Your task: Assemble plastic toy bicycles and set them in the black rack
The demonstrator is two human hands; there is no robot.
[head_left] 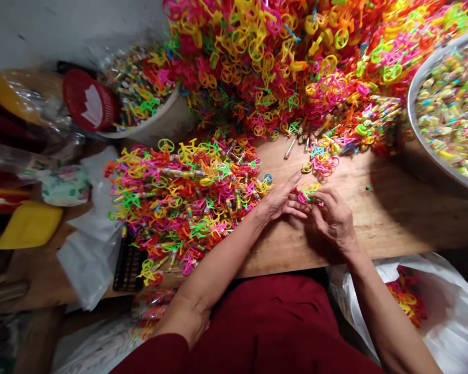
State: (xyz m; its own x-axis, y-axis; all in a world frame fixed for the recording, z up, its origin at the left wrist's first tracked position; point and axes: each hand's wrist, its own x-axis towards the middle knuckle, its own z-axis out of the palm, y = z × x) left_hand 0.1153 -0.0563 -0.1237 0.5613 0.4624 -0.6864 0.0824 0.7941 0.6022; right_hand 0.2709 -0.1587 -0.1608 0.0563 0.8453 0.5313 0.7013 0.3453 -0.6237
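Head view: 2 hands meet over the wooden table, a small cluster of plastic pieces between them

The left hand (283, 202) lies side-on with its thumb raised wide of the fingers, which reach loosely beneath the cluster of plastic pieces (306, 195); spread like that, it seems to serve as a rest rather than a grip. The right hand (335, 218) comes from the other side with its fingers curled narrow, apparently pinching the cluster's near edge. That would let 1 hand steady while the other does the finer handling. How many pieces are held, and whether a wrapped tube is among them, I cannot tell

Beyond the fingertips, a loose group of plastic pieces (323, 161) sits on the wooden table (378, 223), close enough to need only a short reach. A wrapped tube (289, 149) lies just beside it. The mixed pile (187, 192), pieces and tubes jumbled together, spreads beside the left forearm, while the big heap (257, 62) rises at the back, probably as bulk stock out of the elbows' way

The metal basin (412, 96) on the right and the pale tub (167, 122) on the left contain many small wrapped items, their raised walls keeping the contents together
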